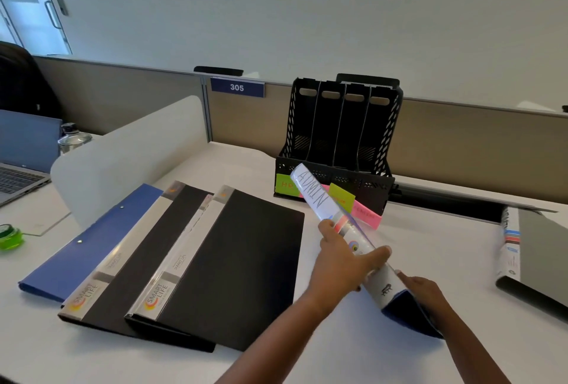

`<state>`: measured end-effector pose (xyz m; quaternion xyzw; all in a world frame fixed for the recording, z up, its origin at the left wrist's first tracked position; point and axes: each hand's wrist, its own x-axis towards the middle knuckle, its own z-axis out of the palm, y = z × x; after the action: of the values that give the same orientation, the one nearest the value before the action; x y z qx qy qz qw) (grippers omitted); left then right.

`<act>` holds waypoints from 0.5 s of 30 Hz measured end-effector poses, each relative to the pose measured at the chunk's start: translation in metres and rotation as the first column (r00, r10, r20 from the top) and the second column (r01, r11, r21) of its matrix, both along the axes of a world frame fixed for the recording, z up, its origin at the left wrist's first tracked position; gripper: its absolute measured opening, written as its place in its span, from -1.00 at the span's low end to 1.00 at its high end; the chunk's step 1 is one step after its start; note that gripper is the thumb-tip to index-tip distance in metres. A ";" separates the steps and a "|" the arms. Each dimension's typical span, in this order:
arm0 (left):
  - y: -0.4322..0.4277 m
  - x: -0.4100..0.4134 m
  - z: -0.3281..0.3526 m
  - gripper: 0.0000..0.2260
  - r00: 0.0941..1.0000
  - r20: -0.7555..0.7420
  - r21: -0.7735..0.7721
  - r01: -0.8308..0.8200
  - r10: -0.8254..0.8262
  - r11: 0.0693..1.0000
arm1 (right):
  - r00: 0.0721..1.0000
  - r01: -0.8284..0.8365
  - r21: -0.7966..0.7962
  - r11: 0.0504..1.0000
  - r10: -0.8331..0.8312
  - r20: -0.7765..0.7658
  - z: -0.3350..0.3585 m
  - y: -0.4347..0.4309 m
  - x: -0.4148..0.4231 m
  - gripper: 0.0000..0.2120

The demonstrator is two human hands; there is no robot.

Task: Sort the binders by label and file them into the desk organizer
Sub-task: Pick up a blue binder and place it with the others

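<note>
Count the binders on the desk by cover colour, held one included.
Blue: 2 (flat folder, held ADMIN binder)
Black: 2 (rear binder, front binder)
Dark grey: 1 (far-right binder)
Total: 5

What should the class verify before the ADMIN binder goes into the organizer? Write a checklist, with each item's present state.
1. ADMIN binder label readable: ok.
2. Left hand grip round the spine: ok.
3. Right hand hold on the lower end: cannot tell.
4. Desk organizer slots free: ok.
5. Slot tag matching ADMIN found: cannot tell; only the HR note reads, and the binder covers part of the others.
</note>
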<state>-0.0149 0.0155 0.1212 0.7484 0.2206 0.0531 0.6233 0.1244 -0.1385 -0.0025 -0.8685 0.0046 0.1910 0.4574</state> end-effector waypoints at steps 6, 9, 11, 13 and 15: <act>0.056 -0.023 -0.024 -0.46 0.956 -0.292 0.126 0.060 -0.020 0.990 | 0.998 0.060 -0.114 0.992 -0.062 -0.015 -0.009 0.016 -0.009 -0.41; 0.080 -0.026 -0.042 -0.52 0.929 -0.368 0.232 0.067 0.024 0.970 | 0.999 0.047 -0.133 0.990 -0.050 -0.018 -0.011 0.032 -0.018 -0.33; 0.095 -0.027 -0.051 -0.55 0.916 -0.397 0.285 0.061 0.059 0.957 | 0.999 0.032 -0.136 0.990 -0.034 -0.017 -0.012 0.042 -0.025 -0.33; 0.108 -0.028 -0.059 -0.58 0.908 -0.411 0.311 0.054 0.083 0.949 | 0.999 0.022 -0.136 0.990 -0.026 -0.022 -0.014 0.050 -0.030 -0.34; 0.119 -0.029 -0.064 -0.61 0.902 -0.421 0.324 0.048 0.098 0.945 | 1.000 0.018 -0.138 0.990 -0.020 -0.015 -0.015 0.056 -0.035 -0.36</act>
<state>-0.0440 0.1340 0.0576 0.8313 0.3508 -0.0697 0.4254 0.0891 -0.0825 -0.0178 -0.8964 0.0301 0.1931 0.3979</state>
